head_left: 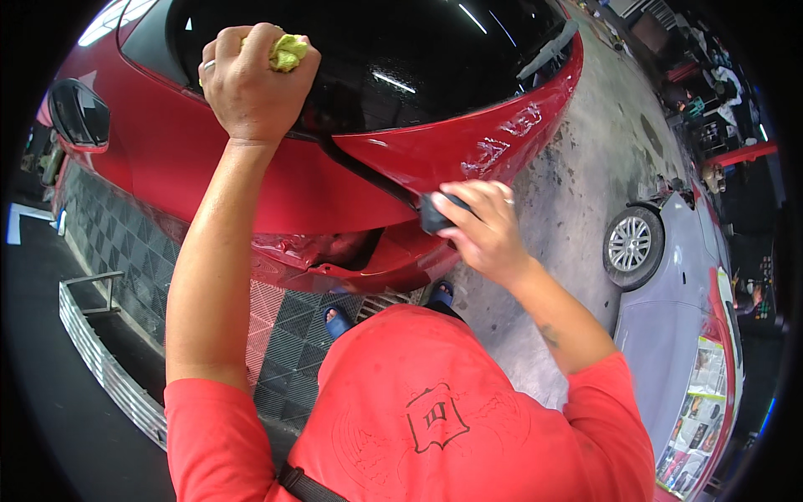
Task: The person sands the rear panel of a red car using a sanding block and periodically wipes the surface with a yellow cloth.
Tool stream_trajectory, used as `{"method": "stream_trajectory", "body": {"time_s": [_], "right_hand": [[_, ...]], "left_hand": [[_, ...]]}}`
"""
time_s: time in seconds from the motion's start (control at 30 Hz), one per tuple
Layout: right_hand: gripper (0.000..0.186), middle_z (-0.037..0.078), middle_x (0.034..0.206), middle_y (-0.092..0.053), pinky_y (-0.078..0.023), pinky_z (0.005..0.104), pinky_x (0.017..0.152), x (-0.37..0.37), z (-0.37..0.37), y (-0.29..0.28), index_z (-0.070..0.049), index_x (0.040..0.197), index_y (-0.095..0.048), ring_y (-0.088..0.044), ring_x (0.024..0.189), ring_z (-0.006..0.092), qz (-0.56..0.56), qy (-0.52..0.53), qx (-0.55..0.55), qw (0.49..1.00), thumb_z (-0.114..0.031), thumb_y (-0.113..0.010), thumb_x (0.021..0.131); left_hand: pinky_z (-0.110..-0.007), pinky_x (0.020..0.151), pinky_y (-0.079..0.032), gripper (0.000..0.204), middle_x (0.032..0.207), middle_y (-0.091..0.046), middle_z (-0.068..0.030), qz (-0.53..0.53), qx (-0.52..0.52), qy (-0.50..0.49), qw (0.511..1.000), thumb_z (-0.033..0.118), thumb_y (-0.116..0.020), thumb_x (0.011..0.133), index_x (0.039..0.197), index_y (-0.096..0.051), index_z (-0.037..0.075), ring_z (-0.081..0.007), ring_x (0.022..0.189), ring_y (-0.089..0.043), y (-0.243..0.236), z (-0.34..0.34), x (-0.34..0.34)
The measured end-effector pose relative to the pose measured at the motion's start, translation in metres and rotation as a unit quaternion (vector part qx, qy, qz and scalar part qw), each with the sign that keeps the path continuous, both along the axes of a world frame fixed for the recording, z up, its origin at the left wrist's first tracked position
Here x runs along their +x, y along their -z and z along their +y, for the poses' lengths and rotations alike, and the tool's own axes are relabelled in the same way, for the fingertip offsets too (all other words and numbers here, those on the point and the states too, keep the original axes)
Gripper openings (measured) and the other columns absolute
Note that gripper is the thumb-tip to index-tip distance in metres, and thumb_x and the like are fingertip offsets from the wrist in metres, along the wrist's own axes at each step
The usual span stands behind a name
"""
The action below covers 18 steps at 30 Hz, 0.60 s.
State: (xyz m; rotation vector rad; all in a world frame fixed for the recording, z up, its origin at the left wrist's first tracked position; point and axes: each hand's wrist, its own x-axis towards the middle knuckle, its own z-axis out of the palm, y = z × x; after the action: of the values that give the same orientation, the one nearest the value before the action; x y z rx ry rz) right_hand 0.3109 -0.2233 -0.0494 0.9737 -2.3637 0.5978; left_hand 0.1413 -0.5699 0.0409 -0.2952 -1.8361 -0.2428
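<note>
Car [343,201] ahead | cloth [288,53] in left hand [253,84] | block [434,215] in right hand [483,230] | second car [662,330] to right | slatted frame [102,366] to left

Open air lies between the person's left hand [258,88], raised at the dark glass [401,94], and the right hand [488,230], lower down; another hand could pass there, above the red car [196,180]. I see a door mirror [79,115] jutting out far left and a wiper [549,53] at the glass's right end. Concrete floor [569,201] leaves a passage before the grey car [665,335]. The person's torso [376,356] blocks the near side.
</note>
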Motion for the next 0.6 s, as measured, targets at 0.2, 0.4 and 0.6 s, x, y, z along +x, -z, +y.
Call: {"method": "stream_trajectory", "body": {"time_s": [0.2, 0.4, 0.6], "right_hand": [[0.062, 0.004, 0.143, -0.073, -0.046, 0.0496, 0.108, -0.001, -0.011, -0.005, -0.017, 0.142, -0.077, -0.067, 0.126, 0.0299, -0.003, 0.008, -0.011, 1.0, -0.019, -0.093, 0.083], [0.065, 0.003, 0.142, -0.073, -0.045, 0.0494, 0.108, -0.007, -0.025, -0.003, -0.018, 0.145, -0.075, -0.067, 0.127, 0.0285, 0.011, 0.041, -0.046, 0.998, -0.02, -0.094, 0.083], [0.066, 0.002, 0.142, -0.073, -0.046, 0.0503, 0.108, -0.008, -0.002, -0.002, -0.02, 0.143, -0.077, -0.067, 0.128, 0.0265, 0.012, 0.046, -0.011, 0.999, -0.021, -0.094, 0.079]], "left_hand": [[-0.048, 0.095, -0.056, 0.025, 0.106, -0.073, -0.0045, -0.009, -0.012, 0.005, 1.0, 0.031, -0.094, 0.084, 0.093, -0.077, 0.014, -0.0308, 0.1, -0.071, 0.0, -0.004, 0.002], [-0.048, 0.094, -0.056, 0.026, 0.105, -0.072, -0.0073, -0.019, -0.009, 0.02, 1.0, 0.027, -0.095, 0.083, 0.093, -0.077, 0.012, -0.0317, 0.098, -0.07, -0.002, 0.0, 0.003], [-0.048, 0.092, -0.055, 0.026, 0.105, -0.071, -0.0074, -0.022, -0.019, 0.012, 1.0, 0.026, -0.095, 0.083, 0.093, -0.077, 0.012, -0.0322, 0.097, -0.07, -0.007, -0.001, 0.009]]}}
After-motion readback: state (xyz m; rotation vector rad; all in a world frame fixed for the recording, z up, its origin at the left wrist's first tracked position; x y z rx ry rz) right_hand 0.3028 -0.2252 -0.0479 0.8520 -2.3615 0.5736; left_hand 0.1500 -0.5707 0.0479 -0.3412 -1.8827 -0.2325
